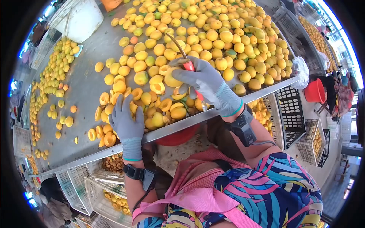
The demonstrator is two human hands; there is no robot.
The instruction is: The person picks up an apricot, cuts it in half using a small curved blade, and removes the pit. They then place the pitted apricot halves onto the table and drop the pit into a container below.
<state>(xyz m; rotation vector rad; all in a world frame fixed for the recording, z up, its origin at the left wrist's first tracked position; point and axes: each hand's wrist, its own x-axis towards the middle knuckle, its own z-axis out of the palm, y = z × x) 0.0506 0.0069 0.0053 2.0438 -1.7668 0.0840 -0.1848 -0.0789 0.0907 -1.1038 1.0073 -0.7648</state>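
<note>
The gloved right hand (pixel 207 80) has its grip closed around a red-handled tool (pixel 189 66), fingertips at an apricot (pixel 172 79). The gloved left hand (pixel 128 121) lies over apricot halves (pixel 110 139) near the metal worktop's (pixel 89 95) front edge; whether its grip pinches any cannot be told. Whole apricots (pixel 213 35) lie heaped beyond.

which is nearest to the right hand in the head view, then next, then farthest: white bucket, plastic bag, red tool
1. Red tool: held in the right hand.
2. Plastic bag: off to the right, by the table's edge.
3. White bucket: farthest, at the view's upper left.
</note>
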